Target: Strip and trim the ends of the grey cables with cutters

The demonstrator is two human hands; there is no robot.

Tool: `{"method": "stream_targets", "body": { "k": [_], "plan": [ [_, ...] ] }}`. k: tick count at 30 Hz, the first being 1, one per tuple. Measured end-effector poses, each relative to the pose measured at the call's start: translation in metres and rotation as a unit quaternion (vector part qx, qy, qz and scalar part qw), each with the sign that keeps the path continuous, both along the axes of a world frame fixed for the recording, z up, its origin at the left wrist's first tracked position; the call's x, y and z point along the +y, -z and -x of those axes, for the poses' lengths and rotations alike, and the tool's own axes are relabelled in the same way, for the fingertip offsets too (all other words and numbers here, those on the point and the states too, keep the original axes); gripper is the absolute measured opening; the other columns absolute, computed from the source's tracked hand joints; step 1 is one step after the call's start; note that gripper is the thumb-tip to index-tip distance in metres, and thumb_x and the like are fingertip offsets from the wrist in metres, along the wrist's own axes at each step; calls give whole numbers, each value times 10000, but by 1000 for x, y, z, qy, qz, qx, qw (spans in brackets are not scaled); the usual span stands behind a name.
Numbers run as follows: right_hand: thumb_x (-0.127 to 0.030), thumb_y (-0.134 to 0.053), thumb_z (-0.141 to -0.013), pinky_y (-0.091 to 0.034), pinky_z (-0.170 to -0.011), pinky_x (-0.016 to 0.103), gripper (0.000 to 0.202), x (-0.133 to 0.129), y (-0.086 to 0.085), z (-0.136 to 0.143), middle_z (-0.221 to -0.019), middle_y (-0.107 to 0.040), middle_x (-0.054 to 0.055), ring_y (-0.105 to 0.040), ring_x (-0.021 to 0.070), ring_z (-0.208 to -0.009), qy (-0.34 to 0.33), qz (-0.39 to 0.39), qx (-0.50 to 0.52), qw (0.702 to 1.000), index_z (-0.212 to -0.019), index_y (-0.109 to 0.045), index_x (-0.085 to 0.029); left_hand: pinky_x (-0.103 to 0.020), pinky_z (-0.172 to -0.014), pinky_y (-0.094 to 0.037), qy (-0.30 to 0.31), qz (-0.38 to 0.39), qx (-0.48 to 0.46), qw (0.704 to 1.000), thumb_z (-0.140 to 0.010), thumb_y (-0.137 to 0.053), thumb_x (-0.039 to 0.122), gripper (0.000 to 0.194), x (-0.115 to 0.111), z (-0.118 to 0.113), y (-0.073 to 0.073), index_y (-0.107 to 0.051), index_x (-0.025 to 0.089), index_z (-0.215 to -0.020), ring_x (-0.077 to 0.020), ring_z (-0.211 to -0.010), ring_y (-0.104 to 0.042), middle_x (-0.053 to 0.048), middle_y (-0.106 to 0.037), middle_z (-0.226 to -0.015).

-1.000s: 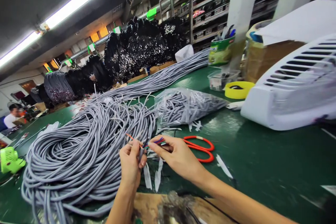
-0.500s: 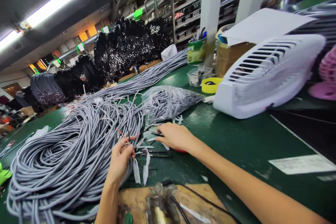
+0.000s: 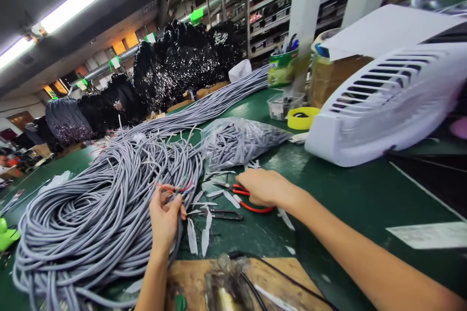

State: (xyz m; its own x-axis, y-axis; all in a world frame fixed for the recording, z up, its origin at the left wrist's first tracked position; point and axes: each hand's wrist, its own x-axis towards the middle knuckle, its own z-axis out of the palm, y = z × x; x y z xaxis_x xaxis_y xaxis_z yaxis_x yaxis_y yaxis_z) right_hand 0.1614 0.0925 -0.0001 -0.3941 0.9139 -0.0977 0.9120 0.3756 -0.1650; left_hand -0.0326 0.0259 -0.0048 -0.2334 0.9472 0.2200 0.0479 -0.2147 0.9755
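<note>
Though two hands [image 3: 166,214] [image 3: 264,188], one pair of red-handled scissors [image 3: 255,208].

Left hand [image 3: 167,211] pinched, left forearm [image 3: 154,269] steep — right hand [image 3: 263,187] palm down, right forearm [image 3: 345,240] slanting inward.

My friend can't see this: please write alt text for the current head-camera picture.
A person's left hand holds thin coloured wires beside coiled grey cables; the right hand is at red-handled scissors on a green table.
</note>
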Motion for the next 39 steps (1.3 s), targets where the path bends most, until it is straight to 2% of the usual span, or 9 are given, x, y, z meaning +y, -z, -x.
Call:
{"method": "stream_targets", "body": {
  "k": [7,10,14,17,21,26,30,33,39],
  "plan": [
    [-112,-614,-563,-433,-628,314,240,11,4,-1,-837,-666,156,-634,284,-809,60,-4,28,998,-797,-661,-142,-236,-523,-505,11,70,20,997,-560,-714,241,467,1,0,12,-449,198,-943,-67,-485,-589,-11,-541,-937],
    [-128,-577,-583,-430,-622,316,208,5,-4,-1,-814,-670,144,-627,287,-799,60,-25,70,995,-775,-654,-136,-216,-483,-480,-27,94,66,993,-544,-724,213,353,1,3,14,-493,166,-807,-82,-448,-581,17,-563,-763],
    [-217,-515,-671,-441,-613,223,247,0,-8,2,-772,-678,29,-626,170,-733,-2,-18,163,986,-883,-634,-173,-213,-461,-449,-35,94,90,991,-569,-706,253,208,-2,3,7,-567,122,-649,-123,-449,-574,11,-569,-534],
    [-299,-431,-724,-438,-580,199,291,0,-6,8,-760,-650,7,-591,129,-665,-40,-9,303,952,-920,-598,-164,-205,-456,-416,-27,45,57,997,-611,-670,309,218,-6,0,-2,-599,108,-660,-105,-432,-518,17,-544,-477],
    [-437,-513,-656,-388,-515,222,261,-2,-9,13,-642,-521,-8,-462,117,-552,-61,-65,443,892,-695,-488,-180,-182,-404,-302,-19,-19,16,1000,-635,-658,387,288,-10,0,-5,-610,106,-671,-61,-399,-365,50,-444,-451],
    [-392,-512,-690,-331,-503,217,268,-10,-10,22,-566,-396,-37,-361,102,-518,-128,-100,429,888,-567,-363,-206,-193,-414,-241,0,-31,14,999,-662,-628,460,355,-12,3,-1,-617,106,-690,-64,-437,-290,45,-389,-498],
    [-349,-489,-731,-323,-509,213,237,-15,-4,28,-593,-422,-25,-370,106,-535,-195,-106,413,883,-584,-380,-199,-214,-470,-295,17,-71,109,991,-748,-555,389,296,-15,2,-3,-638,113,-678,-97,-493,-348,15,-443,-531],
    [-293,-499,-728,-305,-503,213,229,-17,0,30,-579,-409,-30,-359,104,-523,-207,-121,379,894,-570,-363,-198,-223,-524,-335,18,-91,177,980,-782,-516,341,287,-18,1,-3,-660,116,-678,-120,-551,-410,-17,-518,-583],
    [-232,-517,-753,-315,-515,225,213,-17,9,31,-584,-469,-16,-387,112,-514,-208,-156,303,917,-579,-399,-193,-197,-390,-236,23,-32,119,992,-745,-536,465,399,-16,0,3,-648,97,-638,-70,-423,-271,25,-396,-490]
  ]
}}
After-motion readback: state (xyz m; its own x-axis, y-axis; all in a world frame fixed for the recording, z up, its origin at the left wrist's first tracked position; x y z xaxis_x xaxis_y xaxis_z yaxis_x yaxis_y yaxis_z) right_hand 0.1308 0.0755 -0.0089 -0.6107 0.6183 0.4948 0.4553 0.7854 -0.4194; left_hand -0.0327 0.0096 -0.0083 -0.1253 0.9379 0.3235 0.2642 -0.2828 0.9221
